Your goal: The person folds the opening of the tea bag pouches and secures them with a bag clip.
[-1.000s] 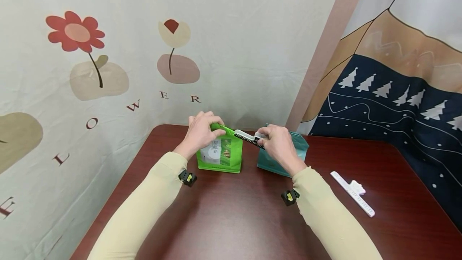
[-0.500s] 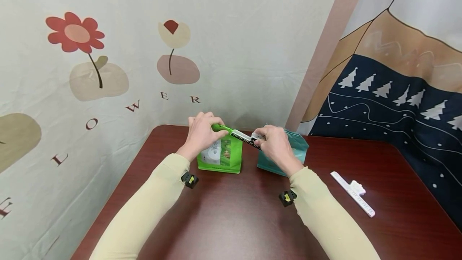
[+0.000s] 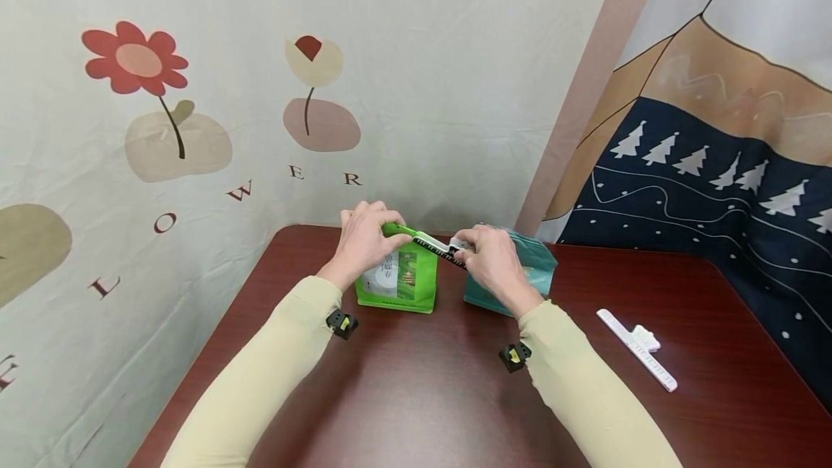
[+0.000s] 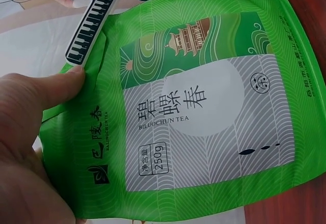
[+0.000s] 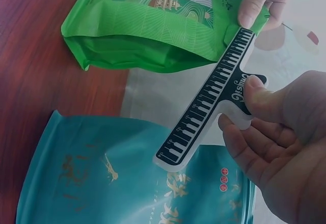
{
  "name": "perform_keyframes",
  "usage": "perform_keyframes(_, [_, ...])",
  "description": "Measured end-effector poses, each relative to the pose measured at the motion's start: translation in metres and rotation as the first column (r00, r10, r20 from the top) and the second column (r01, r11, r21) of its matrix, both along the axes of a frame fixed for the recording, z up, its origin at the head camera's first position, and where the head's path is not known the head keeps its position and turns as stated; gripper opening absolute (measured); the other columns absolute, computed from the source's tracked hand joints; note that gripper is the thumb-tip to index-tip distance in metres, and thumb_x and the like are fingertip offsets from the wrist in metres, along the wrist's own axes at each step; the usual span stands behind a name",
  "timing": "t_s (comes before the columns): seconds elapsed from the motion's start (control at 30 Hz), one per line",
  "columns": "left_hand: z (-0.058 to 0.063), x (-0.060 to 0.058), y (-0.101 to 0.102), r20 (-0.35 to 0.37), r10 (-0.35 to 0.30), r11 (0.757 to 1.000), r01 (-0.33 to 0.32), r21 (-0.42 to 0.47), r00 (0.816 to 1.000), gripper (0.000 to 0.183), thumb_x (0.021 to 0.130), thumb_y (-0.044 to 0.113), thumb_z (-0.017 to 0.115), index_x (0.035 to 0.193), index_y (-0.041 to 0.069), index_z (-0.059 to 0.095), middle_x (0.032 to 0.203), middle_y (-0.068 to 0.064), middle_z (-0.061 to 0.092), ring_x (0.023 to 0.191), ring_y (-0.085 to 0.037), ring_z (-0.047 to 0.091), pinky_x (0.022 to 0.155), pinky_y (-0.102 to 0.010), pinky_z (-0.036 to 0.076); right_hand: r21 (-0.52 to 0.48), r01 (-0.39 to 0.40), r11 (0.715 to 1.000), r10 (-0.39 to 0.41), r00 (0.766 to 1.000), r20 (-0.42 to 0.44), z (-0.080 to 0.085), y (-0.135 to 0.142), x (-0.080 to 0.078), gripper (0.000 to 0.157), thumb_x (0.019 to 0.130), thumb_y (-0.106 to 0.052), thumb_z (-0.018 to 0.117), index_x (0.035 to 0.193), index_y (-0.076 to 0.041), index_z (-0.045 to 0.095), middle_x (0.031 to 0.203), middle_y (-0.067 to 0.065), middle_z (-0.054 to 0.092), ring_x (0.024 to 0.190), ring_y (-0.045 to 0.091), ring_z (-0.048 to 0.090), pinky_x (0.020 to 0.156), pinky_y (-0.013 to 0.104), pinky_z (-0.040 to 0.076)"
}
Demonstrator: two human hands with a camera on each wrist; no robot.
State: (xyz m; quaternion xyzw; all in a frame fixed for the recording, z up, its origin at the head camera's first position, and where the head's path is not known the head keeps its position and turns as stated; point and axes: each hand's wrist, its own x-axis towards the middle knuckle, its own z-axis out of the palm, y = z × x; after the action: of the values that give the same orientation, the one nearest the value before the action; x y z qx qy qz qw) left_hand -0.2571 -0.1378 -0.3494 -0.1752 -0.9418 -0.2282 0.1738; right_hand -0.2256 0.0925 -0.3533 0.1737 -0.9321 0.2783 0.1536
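Clock readings are taken in the head view. The left hand (image 3: pixel 365 240) has its grip together on the top edge of the green tea bag (image 4: pixel 204 112), pinching it between thumb and fingers. The bag stands on the bench (image 3: pixel 416 388), label facing the wearer. The right hand (image 3: pixel 492 258) pinches the tabs of the piano-patterned clip (image 5: pixel 206 99), thumb on the black tab, fingers behind. This clip is at 2 o'clock from the bag's middle, slanting from 10 to 4 o'clock, its upper end at the bag's top edge beside the left thumb. Whether both clip halves straddle that edge cannot be confirmed. The teal bag (image 3: pixel 538 266) stands at 3 o'clock from the green one, apart from it and partly hidden by the right hand. A white clip (image 3: pixel 633 347) lies at 4 o'clock from the teal bag.
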Motion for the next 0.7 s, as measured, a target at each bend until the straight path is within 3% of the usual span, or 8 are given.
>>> perform_keyframes(0.7, [0.0006,-0.0014,-0.0029,0.045,-0.052,0.998,0.051,0.030,0.998,0.012,0.086,0.027,0.071,0.098,0.024,0.070,0.096,0.003,0.063,0.090,-0.022,0.047,0.082,-0.044,0.028,-0.014,0.003,1.000,-0.003,1.000,0.009,-0.0002,-0.0075,-0.0022,0.015,0.089,-0.009,0.068,0.103,-0.011,0.075,0.090,0.004,0.067,0.075,0.019,0.060,0.065,0.033,0.048])
